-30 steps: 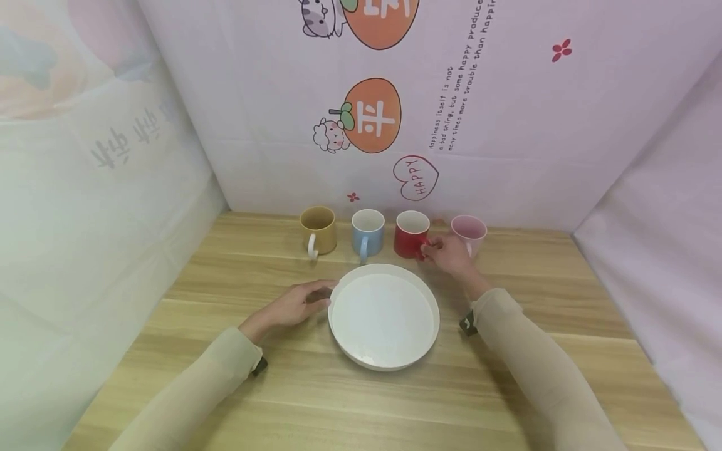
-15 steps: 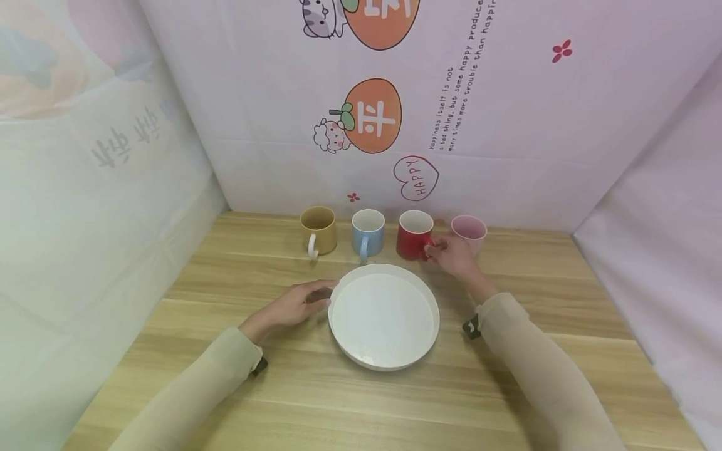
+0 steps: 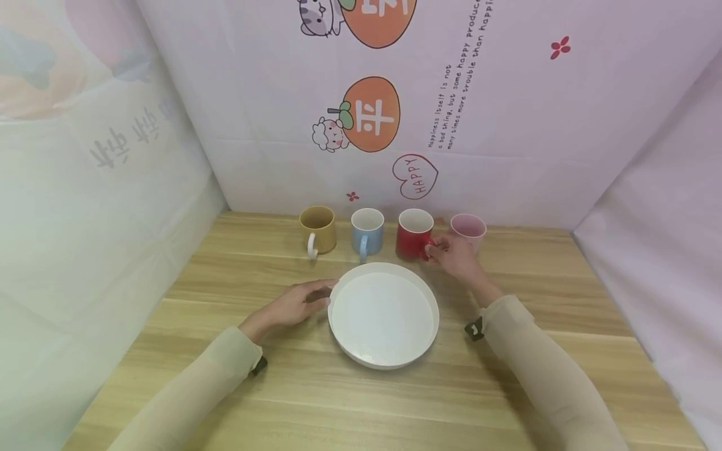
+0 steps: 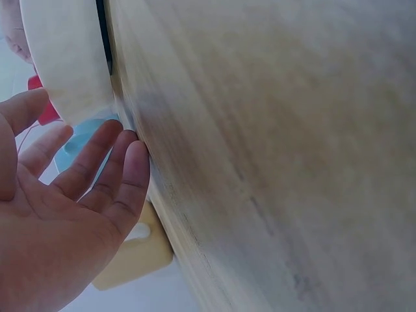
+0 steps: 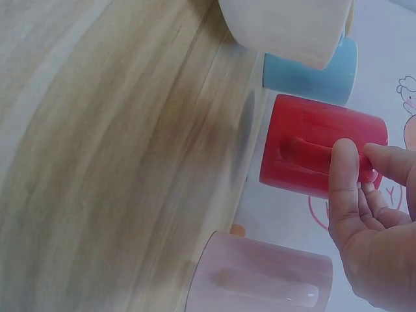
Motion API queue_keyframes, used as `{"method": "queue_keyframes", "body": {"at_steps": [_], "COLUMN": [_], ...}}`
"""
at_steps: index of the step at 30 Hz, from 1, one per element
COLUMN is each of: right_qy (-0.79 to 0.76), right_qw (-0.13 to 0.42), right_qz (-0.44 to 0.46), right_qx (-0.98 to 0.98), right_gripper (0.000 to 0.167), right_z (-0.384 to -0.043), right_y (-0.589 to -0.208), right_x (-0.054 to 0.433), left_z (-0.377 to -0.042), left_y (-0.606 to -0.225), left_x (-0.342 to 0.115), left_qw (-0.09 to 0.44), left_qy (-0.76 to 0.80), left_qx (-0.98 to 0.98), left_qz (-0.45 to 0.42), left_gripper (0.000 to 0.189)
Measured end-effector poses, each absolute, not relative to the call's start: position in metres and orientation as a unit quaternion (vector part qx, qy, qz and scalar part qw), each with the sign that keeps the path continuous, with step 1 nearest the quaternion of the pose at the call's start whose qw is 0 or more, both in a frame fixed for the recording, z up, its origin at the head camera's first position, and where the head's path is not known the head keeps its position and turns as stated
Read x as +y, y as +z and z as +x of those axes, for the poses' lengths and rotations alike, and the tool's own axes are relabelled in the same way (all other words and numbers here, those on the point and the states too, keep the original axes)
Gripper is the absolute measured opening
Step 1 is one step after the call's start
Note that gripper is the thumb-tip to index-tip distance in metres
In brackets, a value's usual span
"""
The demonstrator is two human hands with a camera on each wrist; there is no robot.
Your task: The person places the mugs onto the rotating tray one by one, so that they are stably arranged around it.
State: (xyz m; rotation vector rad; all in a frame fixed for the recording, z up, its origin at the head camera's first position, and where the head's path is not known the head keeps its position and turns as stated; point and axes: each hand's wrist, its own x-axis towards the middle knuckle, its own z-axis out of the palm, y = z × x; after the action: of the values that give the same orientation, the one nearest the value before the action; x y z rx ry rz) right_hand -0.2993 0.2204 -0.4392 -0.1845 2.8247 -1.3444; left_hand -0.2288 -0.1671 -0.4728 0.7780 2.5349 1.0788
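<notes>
My right hand [image 3: 455, 255] pinches the handle of a red mug [image 3: 413, 240] between thumb and fingers. In the right wrist view, the red mug [image 5: 312, 140] shows a gap and a shadow between its base and the tabletop. A pink mug [image 3: 472, 227] stands just right, partly hidden by that hand. My left hand [image 3: 293, 304] lies beside a round white tray [image 3: 336, 335], fingers extended and fingertips right at its left rim. In the left wrist view, the left hand [image 4: 71, 214] holds nothing, its fingers gently bent next to the tray wall [image 4: 71, 58].
Left of the red mug stand a light blue mug [image 3: 375, 240] and a mustard mug [image 3: 325, 240] with a white handle. The wooden table [image 3: 361, 413] meets a printed cloth backdrop [image 3: 271, 156] behind the mugs. Cloth also hangs at both sides.
The red mug and my right hand have shifted slightly to the right, and the right forearm has turned a little outward. My left hand and the tray have stayed put.
</notes>
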Motion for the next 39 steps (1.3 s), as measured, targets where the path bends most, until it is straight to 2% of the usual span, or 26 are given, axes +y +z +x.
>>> {"method": "queue_keyframes", "body": {"at_steps": [15, 39], "right_qy": [-0.425, -0.399], "right_qw": [-0.017, -0.008], "right_qz": [-0.078, -0.092], "right_qx": [0.901, 0.912], "right_gripper": [0.017, 0.019], "right_z": [-0.287, -0.264], "right_y": [-0.43, -0.413], "right_x": [0.22, 0.217], "left_z": [-0.229, -0.227], "left_y": [-0.471, -0.47], "left_x": [-0.167, -0.168], "left_qw": [0.133, 0.138], "left_qy": [0.365, 0.364], "left_qx": [0.88, 0.882], "left_qz": [0.273, 0.267], "left_gripper": [0.049, 0.05]}}
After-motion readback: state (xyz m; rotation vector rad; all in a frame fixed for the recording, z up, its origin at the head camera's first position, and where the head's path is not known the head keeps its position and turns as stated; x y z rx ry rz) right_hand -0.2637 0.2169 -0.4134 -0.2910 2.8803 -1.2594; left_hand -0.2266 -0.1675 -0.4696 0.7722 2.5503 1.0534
